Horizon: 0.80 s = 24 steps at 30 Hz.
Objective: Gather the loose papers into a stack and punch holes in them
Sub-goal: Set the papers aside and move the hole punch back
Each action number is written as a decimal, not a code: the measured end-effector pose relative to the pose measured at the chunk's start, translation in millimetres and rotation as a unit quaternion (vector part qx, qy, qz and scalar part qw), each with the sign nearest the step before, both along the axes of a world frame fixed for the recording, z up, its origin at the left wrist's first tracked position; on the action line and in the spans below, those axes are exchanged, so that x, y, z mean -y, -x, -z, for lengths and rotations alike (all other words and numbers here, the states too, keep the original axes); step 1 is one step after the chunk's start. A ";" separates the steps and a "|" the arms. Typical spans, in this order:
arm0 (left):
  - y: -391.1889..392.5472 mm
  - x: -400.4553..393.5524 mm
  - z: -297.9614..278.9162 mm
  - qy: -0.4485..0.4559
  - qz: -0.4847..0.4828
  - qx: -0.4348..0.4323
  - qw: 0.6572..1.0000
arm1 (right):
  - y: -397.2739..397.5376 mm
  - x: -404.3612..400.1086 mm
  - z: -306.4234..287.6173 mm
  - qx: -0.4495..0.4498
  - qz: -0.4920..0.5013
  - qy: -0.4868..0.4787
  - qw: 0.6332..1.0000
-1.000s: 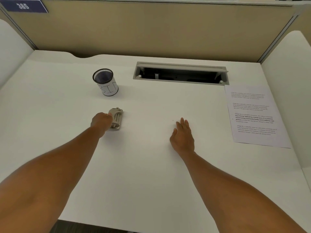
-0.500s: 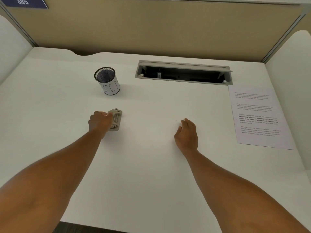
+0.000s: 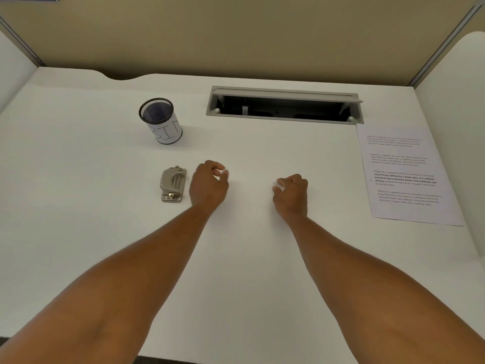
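Several printed papers (image 3: 401, 174) lie overlapped and fanned at the desk's right edge. A small beige hole punch (image 3: 173, 183) sits left of centre on the white desk (image 3: 249, 258). My left hand (image 3: 208, 185) hovers just right of the punch without touching it, fingers loosely curled and nothing plainly in them. My right hand (image 3: 291, 193) is at the desk's middle, well left of the papers. Its fingers are curled with the tips pinched on a small white scrap (image 3: 275, 183).
A black mesh cup (image 3: 160, 120) with a paper label reading "BIN" stands behind the punch. An open grey cable tray (image 3: 284, 105) is set into the desk at the back. Beige partition walls close in the back and both sides.
My left hand let go of the hole punch and moved right of it. My right hand's fingers curled from flat into a pinch. The camera moved closer.
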<state>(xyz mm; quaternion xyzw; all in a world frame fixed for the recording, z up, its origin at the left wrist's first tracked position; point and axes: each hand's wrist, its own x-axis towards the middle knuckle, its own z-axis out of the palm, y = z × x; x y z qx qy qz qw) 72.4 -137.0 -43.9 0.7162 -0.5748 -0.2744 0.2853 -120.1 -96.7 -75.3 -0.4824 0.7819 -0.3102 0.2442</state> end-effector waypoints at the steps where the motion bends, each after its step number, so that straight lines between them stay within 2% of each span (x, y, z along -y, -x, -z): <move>1: 6.4 -2.0 1.8 -0.029 0.015 -0.010 0.999 | -0.2 1.0 0.2 0.006 -0.001 -0.003 1.000; 7: 32.3 -13.2 13.8 -0.114 0.108 -0.062 0.986 | -0.6 6.5 -2.9 0.011 -0.002 -0.009 1.000; 10: 38.7 -20.5 19.9 -0.141 0.146 -0.070 0.977 | 1.8 9.5 -3.6 -0.017 -0.028 -0.028 0.999; 14: 43.2 -30.7 24.3 -0.119 0.187 -0.045 0.974 | 5.3 14.9 -9.0 -0.043 -0.041 -0.067 0.996; 17: 45.0 -36.9 27.0 -0.090 0.226 -0.023 0.970 | 5.6 19.9 -16.2 -0.023 -0.023 -0.095 0.995; 24: 46.8 -52.9 33.8 -0.019 0.265 0.033 0.964 | 2.3 21.2 -22.6 -0.053 -0.055 -0.106 0.991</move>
